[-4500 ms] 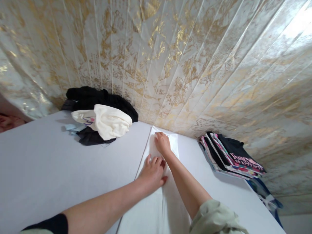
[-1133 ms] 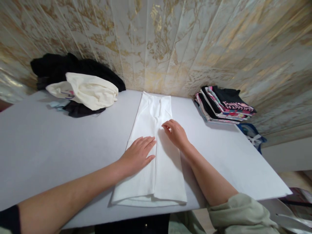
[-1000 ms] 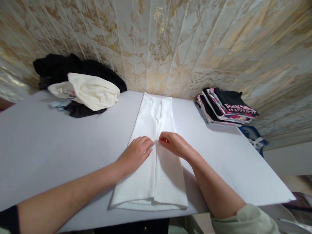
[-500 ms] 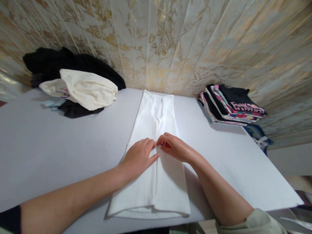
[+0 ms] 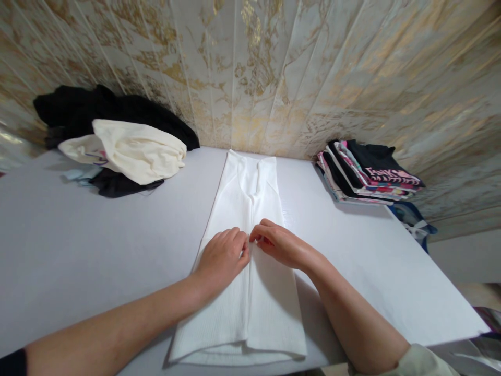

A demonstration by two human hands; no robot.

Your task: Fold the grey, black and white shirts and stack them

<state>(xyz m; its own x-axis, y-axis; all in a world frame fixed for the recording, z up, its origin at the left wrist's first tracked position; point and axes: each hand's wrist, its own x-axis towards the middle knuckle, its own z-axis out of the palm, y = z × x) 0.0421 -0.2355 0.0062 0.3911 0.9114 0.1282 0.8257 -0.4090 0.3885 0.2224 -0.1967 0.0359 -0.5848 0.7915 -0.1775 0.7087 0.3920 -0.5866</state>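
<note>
A white ribbed top [image 5: 227,308] lies lengthwise on the table, its V-shaped neckline at the far end and its hem near me. Its sides are turned under or in, making a long narrow shape, and a straight front edge runs down the middle. Halfway along that edge, my left hand [image 5: 224,257] is closed, thumb against the fingers, on the left side of the top. Facing it, my right hand [image 5: 278,243] pinches the edge from the right, fingertips almost touching the left ones. The exact bit of fabric between the fingers is too small to make out.
On the white table [image 5: 129,250], a loose cream garment [image 5: 136,151] and black clothes [image 5: 117,104] lie heaped at the back left. A stack of folded clothes [image 5: 368,172] stands at the back right. Behind rises a gold-patterned wall [image 5: 250,78]. A blue item [image 5: 413,222] sits beyond the right edge.
My left thumb has drawn in against the fingers, from stretched out to closed. The view has tilted slightly, so everything sits a little lower. My right hand keeps its pinch.
</note>
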